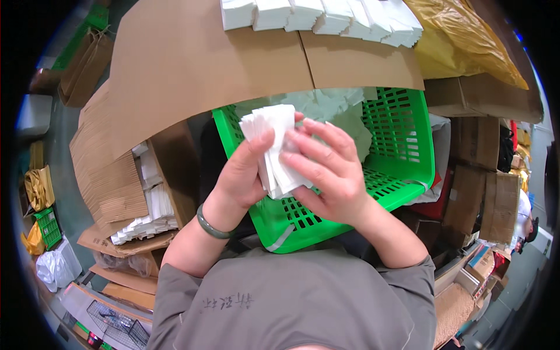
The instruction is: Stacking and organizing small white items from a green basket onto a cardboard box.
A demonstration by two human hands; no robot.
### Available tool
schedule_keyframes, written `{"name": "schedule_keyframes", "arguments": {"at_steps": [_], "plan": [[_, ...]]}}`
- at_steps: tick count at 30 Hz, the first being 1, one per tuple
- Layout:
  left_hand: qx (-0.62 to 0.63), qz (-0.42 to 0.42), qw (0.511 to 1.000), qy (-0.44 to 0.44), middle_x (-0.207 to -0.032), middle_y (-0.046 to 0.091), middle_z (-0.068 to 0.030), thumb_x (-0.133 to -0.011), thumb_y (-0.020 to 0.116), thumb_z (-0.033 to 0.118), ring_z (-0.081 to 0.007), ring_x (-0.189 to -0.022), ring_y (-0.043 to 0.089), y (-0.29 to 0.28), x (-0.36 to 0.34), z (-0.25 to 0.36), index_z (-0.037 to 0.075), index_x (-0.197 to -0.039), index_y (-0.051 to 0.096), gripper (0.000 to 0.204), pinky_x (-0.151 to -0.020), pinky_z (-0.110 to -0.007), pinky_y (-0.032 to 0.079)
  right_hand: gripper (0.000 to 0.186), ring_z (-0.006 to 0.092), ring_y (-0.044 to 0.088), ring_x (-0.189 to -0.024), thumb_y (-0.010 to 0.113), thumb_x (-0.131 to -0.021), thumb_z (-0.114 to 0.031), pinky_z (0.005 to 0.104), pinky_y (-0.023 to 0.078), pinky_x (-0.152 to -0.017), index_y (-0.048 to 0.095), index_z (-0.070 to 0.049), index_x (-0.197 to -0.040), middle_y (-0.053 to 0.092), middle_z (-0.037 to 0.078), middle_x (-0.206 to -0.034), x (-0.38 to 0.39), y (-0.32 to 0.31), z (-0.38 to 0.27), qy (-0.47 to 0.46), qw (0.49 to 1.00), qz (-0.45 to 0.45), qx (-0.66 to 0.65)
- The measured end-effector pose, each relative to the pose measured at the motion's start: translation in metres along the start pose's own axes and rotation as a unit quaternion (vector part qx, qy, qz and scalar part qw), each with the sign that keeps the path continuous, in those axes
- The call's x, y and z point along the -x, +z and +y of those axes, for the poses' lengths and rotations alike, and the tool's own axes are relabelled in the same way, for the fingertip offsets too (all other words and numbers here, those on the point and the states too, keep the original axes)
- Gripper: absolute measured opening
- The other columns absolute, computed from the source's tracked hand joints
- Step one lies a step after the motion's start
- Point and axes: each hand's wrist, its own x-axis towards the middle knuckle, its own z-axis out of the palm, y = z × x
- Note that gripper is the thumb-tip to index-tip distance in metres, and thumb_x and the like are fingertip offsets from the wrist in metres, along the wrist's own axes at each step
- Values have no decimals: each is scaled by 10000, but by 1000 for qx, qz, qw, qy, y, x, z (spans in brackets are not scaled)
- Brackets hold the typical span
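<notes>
A small stack of white folded paper pieces [277, 146] is held up over the near side of a green plastic basket [286, 236]. My left hand [242, 169] is closed round the stack's left side, thumb across its front. At its right side, my right hand [332, 169] grips the stack with slightly parted fingers, the fingertips over its front and edge. Layers fan apart along the stack's top left corner. Inside the basket lie many loose pale paper pieces [332, 105], partly hidden by my hands and the cardboard above.
Beyond the basket, a cardboard-covered surface [192, 64] carries a row of white paper stacks [326, 17] and a yellow plastic bag [466, 41]. On the left are piled cardboard sheets [105, 157] and an open carton with white paper bundles [154, 204]. Cardboard boxes [478, 192] stand at right.
</notes>
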Motion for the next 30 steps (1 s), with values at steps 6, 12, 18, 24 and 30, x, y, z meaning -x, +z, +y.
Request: {"name": "schedule_keyframes", "arguments": {"at_steps": [6, 12, 18, 24, 30], "plan": [[82, -32, 996, 35, -1030, 574, -105, -889, 564, 470, -217, -934, 598, -3, 0, 4, 4, -1307, 378, 653, -849, -375, 522, 254, 143, 580, -789, 551, -910, -210, 277, 463, -741, 629, 26, -957, 648, 86, -845, 9, -6, 91, 406, 900, -96, -129], [95, -45, 994, 37, -1019, 573, -106, -889, 528, 526, -223, -920, 598, -10, -2, 3, 1, -1304, 383, 684, -830, -381, 531, 511, 303, 550, -1102, 727, -739, -348, 402, 443, -933, 592, -36, -1120, 583, 167, -1184, 98, 69, 208, 507, 788, -343, 70], [99, -32, 994, 33, -1016, 574, -111, -881, 549, 508, -216, -904, 600, -9, -3, 1, -5, -1302, 386, 684, -811, -364, 529, 529, 284, 603, -994, 817, -624, -330, 379, 475, -865, 628, -32, -1019, 635, 150, -1067, 126, 116, 238, 567, 796, -210, -24], [78, -22, 996, 37, -1006, 579, -112, -891, 544, 481, -203, -894, 598, -6, -5, 4, -11, -1300, 387, 659, -796, -344, 523, 424, 247, 632, -860, 802, -652, -293, 350, 502, -773, 658, -29, -950, 666, 120, -948, 106, 100, 222, 560, 758, -331, -55], [44, -6, 998, 37, -998, 583, -103, -908, 535, 438, -186, -887, 596, -4, -6, 5, -3, -1289, 396, 599, -803, -325, 516, 402, 135, 563, -828, 717, -774, -204, 293, 472, -690, 595, -22, -1111, 615, 35, -960, 52, 35, 181, 594, 685, -359, -219]]}}
